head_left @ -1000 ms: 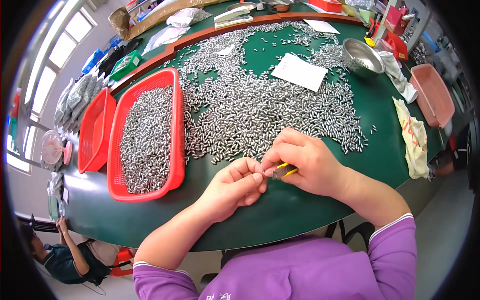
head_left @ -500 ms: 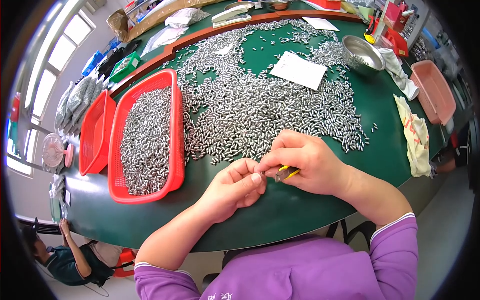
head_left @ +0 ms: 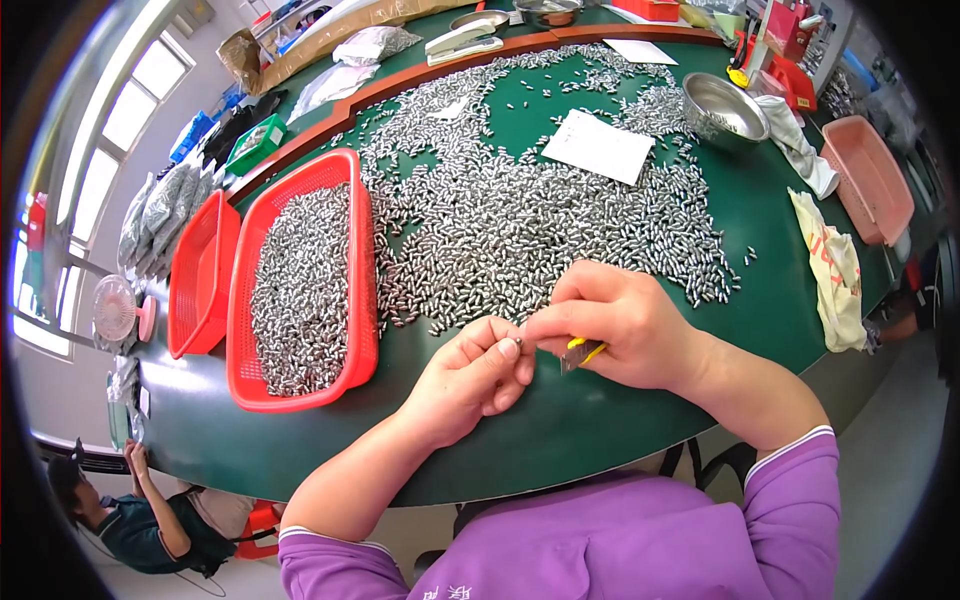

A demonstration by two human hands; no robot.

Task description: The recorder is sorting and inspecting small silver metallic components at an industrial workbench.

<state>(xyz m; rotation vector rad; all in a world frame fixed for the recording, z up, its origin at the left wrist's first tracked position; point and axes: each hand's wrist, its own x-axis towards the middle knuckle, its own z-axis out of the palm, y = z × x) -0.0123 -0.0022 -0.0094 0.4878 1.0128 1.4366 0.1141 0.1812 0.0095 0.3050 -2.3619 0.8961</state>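
Covering desk: green desk [head_left: 620,420] curves under both forearms; bright windows [head_left: 100,150] on far left.
Around: red basket [head_left: 300,290] full of small metal pieces, just left of the loose metal pieces [head_left: 520,220]; behind, white paper [head_left: 598,146] and steel bowl [head_left: 722,106].
Left hand [head_left: 470,375]: fingers closed, pinching one small metal piece [head_left: 517,342].
Right hand [head_left: 610,325]: closed around yellow tool [head_left: 583,352], touching the left fingertips.
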